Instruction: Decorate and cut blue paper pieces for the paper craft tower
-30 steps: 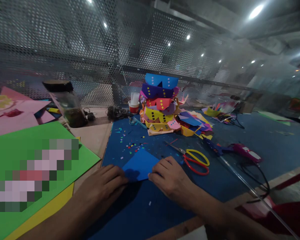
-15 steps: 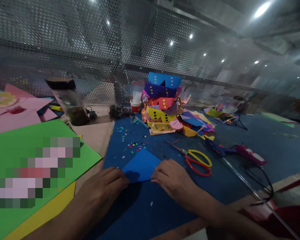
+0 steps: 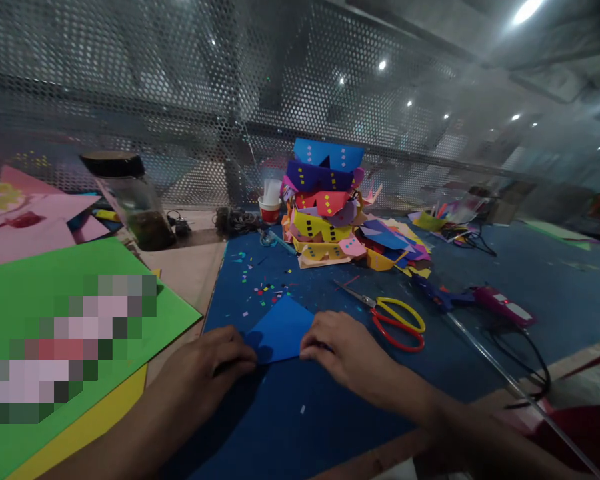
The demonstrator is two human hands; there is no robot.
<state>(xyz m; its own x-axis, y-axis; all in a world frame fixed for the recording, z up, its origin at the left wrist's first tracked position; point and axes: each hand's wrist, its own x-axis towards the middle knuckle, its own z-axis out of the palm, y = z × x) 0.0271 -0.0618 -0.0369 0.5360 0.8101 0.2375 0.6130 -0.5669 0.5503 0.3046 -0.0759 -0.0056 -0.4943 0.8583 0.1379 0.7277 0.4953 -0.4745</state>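
Note:
A blue sheet of paper (image 3: 283,330), folded to a triangle with its point facing away from me, lies on the dark blue table mat (image 3: 280,427). My left hand (image 3: 217,357) pinches its left corner, fingers closed together. At the opposite corner, my right hand (image 3: 337,350) grips the paper between thumb and curled fingers. Scissors (image 3: 380,317) with yellow and red handles rest just beyond my right hand. Small coloured paper bits (image 3: 267,290) are scattered past the triangle's tip.
Behind the paper stands a stack of coloured paper masks (image 3: 325,200). A glue gun (image 3: 500,303) with a clear glue stick (image 3: 500,373) and cable lies right. Green paper (image 3: 115,267) covers the left side, near a lidded jar (image 3: 143,207). A paper cup (image 3: 270,203) sits behind.
Both hands keep hold of the blue paper's corners. The fingers of my right hand have curled a little more, and my left fingers have shifted slightly. The paper stays in place.

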